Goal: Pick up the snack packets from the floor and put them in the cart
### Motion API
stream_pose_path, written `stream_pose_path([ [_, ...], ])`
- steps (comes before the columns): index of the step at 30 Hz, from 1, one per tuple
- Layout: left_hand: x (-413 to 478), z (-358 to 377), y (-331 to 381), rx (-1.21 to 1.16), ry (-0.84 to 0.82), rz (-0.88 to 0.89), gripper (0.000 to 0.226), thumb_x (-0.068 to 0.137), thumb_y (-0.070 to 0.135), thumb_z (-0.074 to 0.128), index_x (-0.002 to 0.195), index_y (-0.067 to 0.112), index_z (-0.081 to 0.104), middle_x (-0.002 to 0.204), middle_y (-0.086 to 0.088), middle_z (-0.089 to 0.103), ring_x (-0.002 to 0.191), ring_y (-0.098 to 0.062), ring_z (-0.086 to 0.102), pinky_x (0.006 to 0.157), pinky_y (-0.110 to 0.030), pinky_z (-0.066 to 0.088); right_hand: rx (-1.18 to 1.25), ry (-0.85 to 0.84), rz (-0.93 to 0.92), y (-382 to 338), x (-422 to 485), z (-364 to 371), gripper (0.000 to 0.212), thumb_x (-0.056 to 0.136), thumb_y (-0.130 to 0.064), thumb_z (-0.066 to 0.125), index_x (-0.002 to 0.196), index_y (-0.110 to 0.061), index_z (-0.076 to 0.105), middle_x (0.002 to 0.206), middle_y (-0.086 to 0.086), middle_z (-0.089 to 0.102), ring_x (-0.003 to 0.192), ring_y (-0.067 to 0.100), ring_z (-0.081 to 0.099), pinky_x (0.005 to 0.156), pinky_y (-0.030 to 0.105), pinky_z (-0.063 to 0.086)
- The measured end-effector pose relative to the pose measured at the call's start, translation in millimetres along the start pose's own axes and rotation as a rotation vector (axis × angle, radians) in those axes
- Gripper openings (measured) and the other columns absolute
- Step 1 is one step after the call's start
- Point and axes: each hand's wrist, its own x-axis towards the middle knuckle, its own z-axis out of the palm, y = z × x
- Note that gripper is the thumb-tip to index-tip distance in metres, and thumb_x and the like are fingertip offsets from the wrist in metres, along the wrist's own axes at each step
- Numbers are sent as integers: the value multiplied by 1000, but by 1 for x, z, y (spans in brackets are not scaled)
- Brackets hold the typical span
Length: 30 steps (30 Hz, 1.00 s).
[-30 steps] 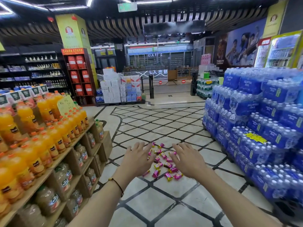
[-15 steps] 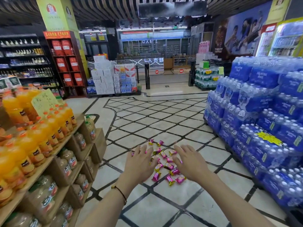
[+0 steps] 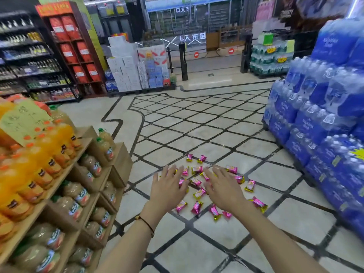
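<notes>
Pink snack packets (image 3: 199,170) nearer; both hands stay empty.

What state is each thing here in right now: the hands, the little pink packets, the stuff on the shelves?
Left hand: open, fingers spread, holding nothing.
Right hand: open, fingers spread, holding nothing.
Snack packets: scattered loose on the floor, none picked up.
Juice bottles: upright on the shelves, capped.
Water packs: stacked, wrapped.

A supermarket aisle with a pale tiled floor (image 3: 197,123) crossed by dark diagonal lines. Wooden shelves (image 3: 59,186) of orange juice bottles (image 3: 47,154) stand at left, stacked blue water packs (image 3: 319,119) at right. Entrance gates (image 3: 183,60) and white cartons (image 3: 124,64) stand beyond.
</notes>
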Motion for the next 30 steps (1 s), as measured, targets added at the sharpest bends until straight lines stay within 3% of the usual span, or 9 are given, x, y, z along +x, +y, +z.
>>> stream_pose_path([
  [3,48,15,-11,-24,-3,0,60,103,58,24,157,33,22,163,5,27,151,-21,19,117,-50,25,36,-31,22,13,46,15,54,105,-47,28,157,-35,18,161,1,29,150,27,20,116,50,28],
  [7,116,46,-28,0,-22,47,60,102,56,26,156,30,25,163,2,29,150,-25,21,117,-49,26,34,-71,62,22,108,36,54,105,-47,27,157,-35,17,164,2,25,152,28,17,118,49,26],
  [12,192,84,-66,12,-22,60,59,99,57,31,149,29,44,150,1,50,140,-30,42,112,-57,30,34,-128,118,23,189,61,56,105,-47,27,159,-35,15,164,3,25,152,28,17,117,51,29],
  [16,244,112,-111,-8,-77,47,58,97,60,39,150,36,41,148,1,54,135,-33,50,107,-64,35,64,-183,155,4,257,76,54,106,-45,28,158,-33,18,163,3,24,151,27,16,114,52,33],
  [21,304,142,-149,-22,-203,70,58,101,53,36,155,32,33,162,-2,34,145,-35,36,113,-65,28,57,-197,172,1,326,111,55,106,-47,25,158,-31,18,163,4,25,151,29,18,111,53,38],
  [30,393,239,-163,-55,-393,90,55,102,47,35,154,30,26,161,-2,29,145,-30,28,109,-52,33,89,-357,243,63,419,207,55,105,-45,31,157,-29,20,160,5,29,148,31,22,105,56,42],
])
